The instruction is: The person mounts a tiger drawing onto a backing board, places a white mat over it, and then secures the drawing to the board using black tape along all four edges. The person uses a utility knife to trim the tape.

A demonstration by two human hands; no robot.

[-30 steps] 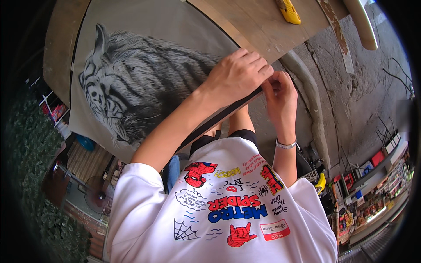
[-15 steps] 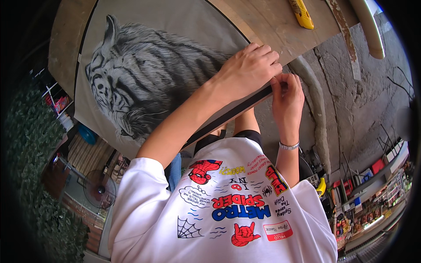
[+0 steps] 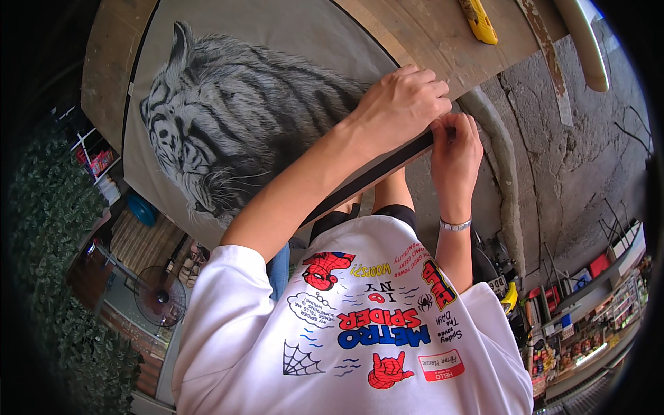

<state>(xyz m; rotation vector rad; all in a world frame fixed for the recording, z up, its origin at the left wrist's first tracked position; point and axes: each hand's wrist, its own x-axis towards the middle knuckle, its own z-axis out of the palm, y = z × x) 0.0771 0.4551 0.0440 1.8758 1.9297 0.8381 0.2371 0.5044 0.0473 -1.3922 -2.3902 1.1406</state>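
A large grey picture of a tiger's head (image 3: 228, 104) in black and white lies on the board before me. Thin black lines border its far and left sides. Along its near edge runs a black strip (image 3: 377, 173), slanting up to the right-hand corner. My left hand (image 3: 407, 100) reaches across the picture to that corner, its fingers bent and closed; what lies under them is hidden. Just right of it, my right hand (image 3: 458, 142) pinches the end of the strip between thumb and fingers. The two hands nearly touch.
Beyond the picture, a yellow utility knife (image 3: 481, 24) lies on the wooden board (image 3: 443, 52). A worn flat strip (image 3: 550, 62) and a pale curved bar (image 3: 584, 48) jut past its right side. At lower left stands a fan (image 3: 160, 296); stocked shelves (image 3: 595, 339) are at lower right.
Both hands stay at the corner, with hardly any shift in the fingers. The whole view has drifted slightly, so the picture sits a little further right.
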